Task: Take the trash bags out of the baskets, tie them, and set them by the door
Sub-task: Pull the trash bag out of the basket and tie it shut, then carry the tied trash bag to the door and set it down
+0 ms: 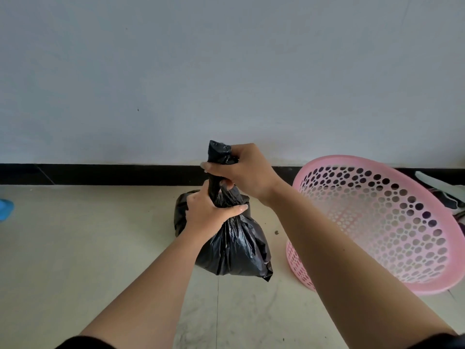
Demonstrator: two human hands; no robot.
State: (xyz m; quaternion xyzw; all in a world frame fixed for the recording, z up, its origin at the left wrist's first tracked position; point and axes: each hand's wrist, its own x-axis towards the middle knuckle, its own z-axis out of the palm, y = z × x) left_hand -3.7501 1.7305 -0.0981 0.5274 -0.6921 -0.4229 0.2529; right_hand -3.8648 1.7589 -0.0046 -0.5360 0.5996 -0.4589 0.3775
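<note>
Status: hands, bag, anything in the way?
Grip: left hand low, right hand high on twisted neck of black bag. Bag out of pink basket, no knot visible. Nothing obstructing.

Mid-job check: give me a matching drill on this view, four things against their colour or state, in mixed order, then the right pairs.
Things:
1 trash bag
2 basket
3 left hand
4 right hand

States:
A pink, no bag inside
B grips the bag's twisted top end
C black, neck gathered
D grips the bag's neck, below the other hand

Pairs: 1-C; 2-A; 3-D; 4-B
</note>
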